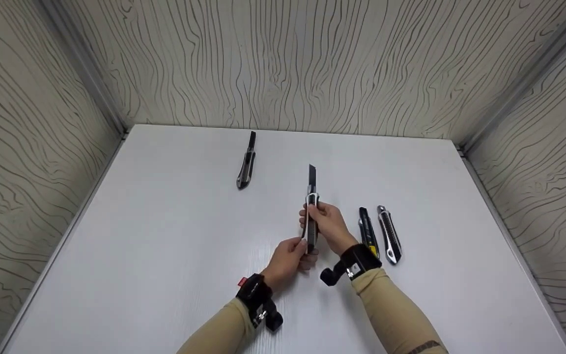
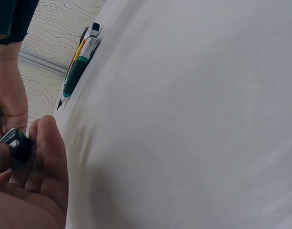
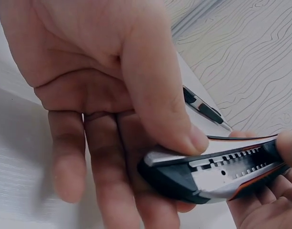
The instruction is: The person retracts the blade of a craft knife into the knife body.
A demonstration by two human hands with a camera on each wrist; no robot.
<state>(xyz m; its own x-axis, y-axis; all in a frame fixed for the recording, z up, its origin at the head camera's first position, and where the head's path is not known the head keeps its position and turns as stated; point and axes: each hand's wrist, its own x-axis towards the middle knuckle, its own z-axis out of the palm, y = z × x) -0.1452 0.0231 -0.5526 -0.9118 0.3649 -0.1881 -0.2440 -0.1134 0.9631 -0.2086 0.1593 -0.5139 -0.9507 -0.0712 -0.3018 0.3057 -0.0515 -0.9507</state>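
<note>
Both hands hold a utility knife (image 1: 311, 223) with a black and silver handle, its dark blade (image 1: 312, 176) extended and pointing away from me. My right hand (image 1: 332, 223) grips the middle of the handle, thumb lying along its top. At the butt end, my left hand (image 1: 287, 258) pinches the handle between thumb and fingers. In the right wrist view, the toothed slider channel (image 3: 231, 164) faces the camera. From the left wrist, only the knife's butt (image 2: 15, 141) shows between the fingers.
Right of my right hand, a black and yellow utility knife (image 1: 368, 231) lies beside a silver and black one (image 1: 389, 233). Another utility knife (image 1: 247, 164), blade out, lies toward the back left of the white table (image 1: 165, 255). Wood-grain panels (image 1: 273, 64) enclose the back and sides.
</note>
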